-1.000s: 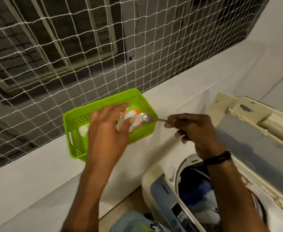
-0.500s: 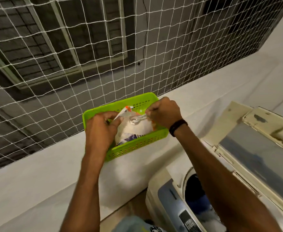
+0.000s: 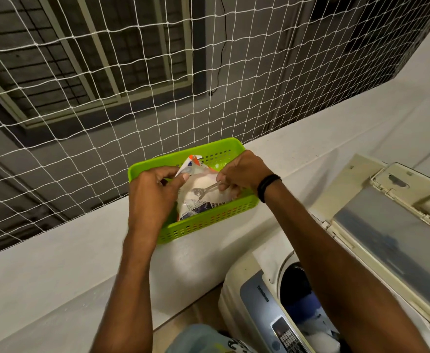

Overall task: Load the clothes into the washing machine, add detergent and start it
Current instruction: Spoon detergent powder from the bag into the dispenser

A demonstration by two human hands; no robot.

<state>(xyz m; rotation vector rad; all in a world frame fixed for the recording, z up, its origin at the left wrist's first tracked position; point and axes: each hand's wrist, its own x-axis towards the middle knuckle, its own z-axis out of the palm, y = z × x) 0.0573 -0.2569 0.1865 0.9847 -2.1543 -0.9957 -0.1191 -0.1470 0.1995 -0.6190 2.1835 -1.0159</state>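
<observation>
now, left hand point(image 3: 152, 197) pinching detergent bag point(image 3: 192, 208), right hand point(image 3: 244, 171) gripping spoon point(image 3: 199, 191) — inside it

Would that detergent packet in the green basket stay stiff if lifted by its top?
Probably floppy: the detergent packet is thin film, crumpled where the left hand pinches its top. The white powder inside would likely sag low. The spoon in the right hand may dent it easily.

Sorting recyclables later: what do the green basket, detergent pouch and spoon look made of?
The green basket looks like rigid glossy plastic, moulded with slotted walls. The detergent pouch seems thin translucent plastic film, crinkled and printed; powder shows through. The spoon is probably metal, by its silvery shine.
</observation>
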